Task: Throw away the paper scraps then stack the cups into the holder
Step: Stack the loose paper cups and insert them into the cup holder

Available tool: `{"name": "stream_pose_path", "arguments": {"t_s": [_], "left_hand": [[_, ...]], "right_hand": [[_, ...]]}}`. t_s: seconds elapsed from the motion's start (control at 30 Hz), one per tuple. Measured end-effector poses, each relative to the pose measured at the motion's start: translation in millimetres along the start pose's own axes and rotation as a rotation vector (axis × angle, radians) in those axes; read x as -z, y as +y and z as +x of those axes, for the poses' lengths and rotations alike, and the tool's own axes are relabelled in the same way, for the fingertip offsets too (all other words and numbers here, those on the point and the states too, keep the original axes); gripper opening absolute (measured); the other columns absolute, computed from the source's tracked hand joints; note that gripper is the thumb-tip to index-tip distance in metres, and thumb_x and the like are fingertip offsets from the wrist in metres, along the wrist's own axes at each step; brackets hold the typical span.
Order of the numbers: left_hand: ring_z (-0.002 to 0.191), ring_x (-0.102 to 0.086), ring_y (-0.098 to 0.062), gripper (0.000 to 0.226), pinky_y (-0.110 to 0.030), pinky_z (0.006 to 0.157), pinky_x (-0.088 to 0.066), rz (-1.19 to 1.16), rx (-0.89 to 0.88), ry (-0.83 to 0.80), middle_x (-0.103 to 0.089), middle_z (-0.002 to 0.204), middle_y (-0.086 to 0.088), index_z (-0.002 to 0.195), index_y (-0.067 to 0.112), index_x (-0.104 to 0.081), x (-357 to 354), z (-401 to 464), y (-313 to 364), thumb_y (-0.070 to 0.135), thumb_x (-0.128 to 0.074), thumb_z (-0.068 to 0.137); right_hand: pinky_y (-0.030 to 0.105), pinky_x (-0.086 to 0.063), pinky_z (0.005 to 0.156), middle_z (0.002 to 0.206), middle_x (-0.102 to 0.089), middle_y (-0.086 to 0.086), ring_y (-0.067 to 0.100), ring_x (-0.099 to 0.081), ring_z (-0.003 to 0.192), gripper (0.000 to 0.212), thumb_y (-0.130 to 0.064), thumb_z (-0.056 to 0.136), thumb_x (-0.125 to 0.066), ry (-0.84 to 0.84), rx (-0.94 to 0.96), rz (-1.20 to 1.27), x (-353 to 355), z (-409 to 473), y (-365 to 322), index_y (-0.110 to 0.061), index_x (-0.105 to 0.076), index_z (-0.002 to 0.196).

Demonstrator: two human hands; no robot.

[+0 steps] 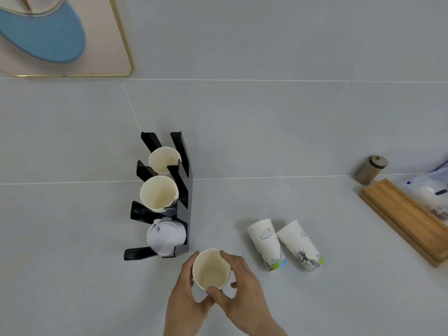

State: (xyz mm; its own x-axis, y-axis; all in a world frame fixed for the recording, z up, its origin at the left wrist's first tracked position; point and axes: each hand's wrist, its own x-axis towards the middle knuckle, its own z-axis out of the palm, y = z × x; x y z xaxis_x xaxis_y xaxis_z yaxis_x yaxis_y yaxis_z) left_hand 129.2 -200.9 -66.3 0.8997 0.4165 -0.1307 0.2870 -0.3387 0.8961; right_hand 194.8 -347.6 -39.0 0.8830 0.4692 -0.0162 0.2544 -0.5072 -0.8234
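A paper cup [211, 269] with its cream inside facing me is held just right of the black cup holder's [182, 209] near end. My left hand [185, 294] cups its left side and underside, and my right hand [240, 280] wraps its right side with the thumb on the near rim. The holder carries cups in its far slot [164, 160] and middle slot [158, 194], and white lids [164, 236] in the near slot. Two printed cups [266, 243] [300, 246] stand upside down to the right. No paper scraps are visible.
A wooden tray [402, 219] lies at the right edge with a plastic bag [434, 187] on it. A small brown jar [371, 169] stands behind it. A pink gold-rimmed tray [101, 57] with a blue dish [46, 37] sits at the far left.
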Motion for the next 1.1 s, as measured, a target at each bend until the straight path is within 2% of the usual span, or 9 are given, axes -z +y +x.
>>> {"name": "stream_pose_path", "arguments": {"t_s": [0.13,0.27,0.33,0.47,0.6,0.7,0.77,0.9,1.1], "left_hand": [[0.113,-0.063,0.000,0.093,-0.026,0.093,-0.054,-0.026,-0.014,0.024,-0.056,0.129,0.035,0.132,0.055,-0.040,-2,0,1,0.039,-0.091,0.056],[0.109,-0.064,0.003,0.091,-0.021,0.087,-0.050,-0.048,-0.009,0.049,-0.054,0.129,0.038,0.126,0.062,-0.040,-3,0,4,0.038,-0.092,0.055],[0.110,-0.063,0.003,0.091,-0.022,0.089,-0.050,-0.044,-0.010,0.047,-0.054,0.128,0.039,0.125,0.064,-0.039,-4,0,5,0.036,-0.093,0.057],[0.112,-0.062,0.002,0.092,-0.021,0.089,-0.049,-0.027,0.001,0.036,-0.053,0.129,0.039,0.129,0.060,-0.038,-6,2,7,0.042,-0.092,0.056],[0.114,-0.058,0.006,0.090,-0.021,0.091,-0.051,-0.005,0.000,0.033,-0.055,0.128,0.036,0.130,0.056,-0.039,-6,4,7,0.045,-0.090,0.056],[0.113,-0.058,0.007,0.090,-0.022,0.089,-0.051,0.007,0.001,0.032,-0.055,0.128,0.035,0.130,0.057,-0.039,-6,7,6,0.047,-0.089,0.056],[0.112,-0.058,0.009,0.090,-0.021,0.087,-0.051,0.011,0.000,0.027,-0.055,0.128,0.036,0.130,0.057,-0.038,-7,8,5,0.048,-0.089,0.056],[0.111,-0.059,0.010,0.093,-0.024,0.089,-0.053,0.004,0.008,0.018,-0.055,0.128,0.037,0.132,0.057,-0.038,-10,13,3,0.048,-0.089,0.055],[0.107,-0.060,0.013,0.093,-0.016,0.082,-0.051,-0.011,0.030,0.009,-0.053,0.123,0.047,0.125,0.067,-0.033,-14,15,8,0.061,-0.086,0.049]], "right_hand": [[0.022,-0.057,0.083,0.129,-0.054,-0.028,-0.002,-0.058,0.115,0.075,-0.058,0.072,-0.079,0.076,-0.062,0.033,7,5,9,-0.046,-0.047,0.138],[0.042,-0.057,0.081,0.119,-0.062,0.001,0.025,-0.064,0.109,0.051,-0.030,0.081,-0.080,0.416,-0.214,-0.231,32,30,33,-0.020,-0.061,0.128],[0.044,-0.054,0.083,0.119,-0.060,0.010,0.035,-0.060,0.109,0.056,-0.026,0.082,-0.078,0.371,-0.269,-0.386,43,43,43,-0.013,-0.057,0.132],[0.040,-0.048,0.096,0.131,-0.053,0.008,0.030,-0.056,0.119,0.071,-0.037,0.088,-0.070,0.199,-0.405,-0.549,47,54,60,-0.016,-0.037,0.146],[0.039,-0.047,0.100,0.133,-0.056,0.013,0.033,-0.055,0.126,0.080,-0.031,0.083,-0.077,0.197,-0.479,-0.418,42,53,70,-0.010,-0.033,0.146],[0.044,-0.056,0.091,0.115,-0.070,0.010,0.029,-0.068,0.104,0.069,-0.022,0.072,-0.085,0.289,-0.555,0.003,45,56,56,-0.017,-0.049,0.131],[0.042,-0.058,0.083,0.105,-0.071,0.001,0.016,-0.070,0.093,0.055,-0.019,0.067,-0.088,0.404,-0.505,0.249,49,57,40,-0.026,-0.055,0.110],[0.030,-0.061,0.081,0.111,-0.071,-0.007,0.013,-0.073,0.101,0.070,-0.029,0.057,-0.091,0.388,-0.246,0.511,50,47,4,-0.035,-0.053,0.116],[0.012,-0.054,0.087,0.121,-0.063,-0.021,0.002,-0.062,0.116,0.079,-0.029,0.060,-0.090,0.182,-0.046,0.284,17,18,-11,-0.049,-0.046,0.122]]}}
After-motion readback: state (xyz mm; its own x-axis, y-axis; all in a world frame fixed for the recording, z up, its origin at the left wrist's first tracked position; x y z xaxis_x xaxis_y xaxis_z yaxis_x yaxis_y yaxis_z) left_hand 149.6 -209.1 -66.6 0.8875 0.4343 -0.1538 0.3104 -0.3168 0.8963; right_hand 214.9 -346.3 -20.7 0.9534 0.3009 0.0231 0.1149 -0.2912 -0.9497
